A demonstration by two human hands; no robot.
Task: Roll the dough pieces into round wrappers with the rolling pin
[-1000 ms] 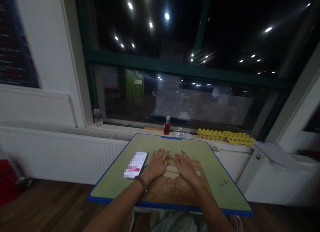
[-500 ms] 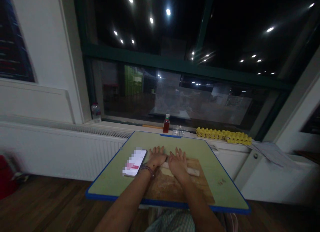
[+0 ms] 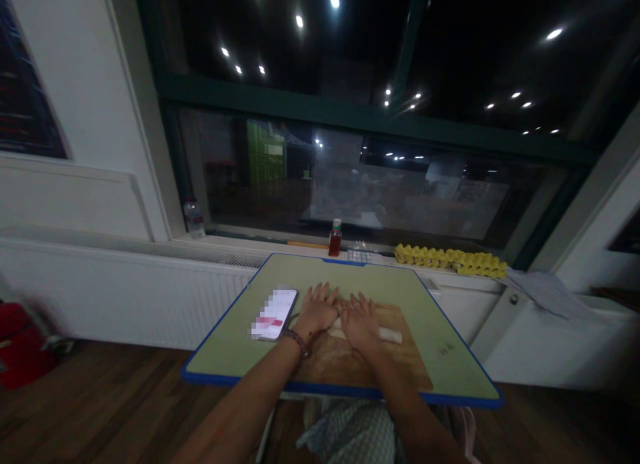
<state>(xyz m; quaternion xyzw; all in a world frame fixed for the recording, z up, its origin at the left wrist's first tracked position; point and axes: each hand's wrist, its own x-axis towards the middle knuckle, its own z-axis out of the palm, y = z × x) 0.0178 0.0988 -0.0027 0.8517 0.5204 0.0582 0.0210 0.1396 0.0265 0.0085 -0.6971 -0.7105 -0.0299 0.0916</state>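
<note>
A pale rolling pin [image 3: 391, 335] lies crosswise on a wooden board [image 3: 395, 367], its right end sticking out past my right hand. My left hand [image 3: 317, 315] rests palm down over the pin's left part, fingers stretched forward and apart. Beside it, my right hand [image 3: 361, 324] presses flat on the pin in the same way, fingers spread. Neither hand is wrapped around the pin. What lies beneath the pin is mostly hidden by my hands. Faint white, flour-like marks show on the board nearer to me.
A phone [image 3: 275, 314] with its screen lit lies left of the board on the green, blue-edged table [image 3: 235, 344]. Behind the table, a red sauce bottle [image 3: 335, 241], a yellow egg tray [image 3: 450, 259] and a water bottle [image 3: 193, 219] stand along the windowsill.
My hands and the rolling pin have shifted slightly toward me over the board, covering the pale dough that showed before. The camera view has tilted down a little.
</note>
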